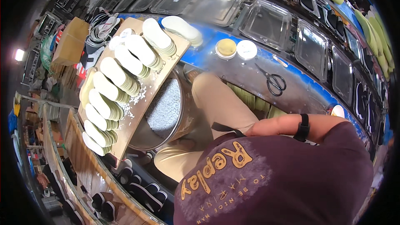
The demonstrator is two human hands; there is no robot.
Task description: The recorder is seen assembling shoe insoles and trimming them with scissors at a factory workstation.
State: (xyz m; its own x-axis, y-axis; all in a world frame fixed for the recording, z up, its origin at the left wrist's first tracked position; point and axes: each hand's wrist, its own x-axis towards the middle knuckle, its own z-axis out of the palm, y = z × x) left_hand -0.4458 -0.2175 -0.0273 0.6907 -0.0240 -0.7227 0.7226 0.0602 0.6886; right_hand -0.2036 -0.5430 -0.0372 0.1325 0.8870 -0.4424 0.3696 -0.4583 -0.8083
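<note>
My right hand point(273, 126) rests at my waist beside my lap, with a dark watch on its wrist. Its fingers are hidden at the shirt and trousers, and I cannot see anything held. My left hand is out of view. To the left, several stacks of pale shoe insoles point(118, 77) lie in a row on a tilted wooden board point(146, 102), with small white bits scattered beside them. Black-handled scissors point(275, 84) lie on the blue-edged bench in front of me, nearest to my right hand. A round tub of yellowish stuff point(226, 47) sits beside a white round lid point(246, 50).
Below the board stands a round bin point(182, 100) with whitish-grey granules in it. Clear plastic trays point(266, 21) line the rack beyond the bench. Dark shoes point(148, 196) are on the lower left, and a cardboard box point(71, 41) stands at the far left.
</note>
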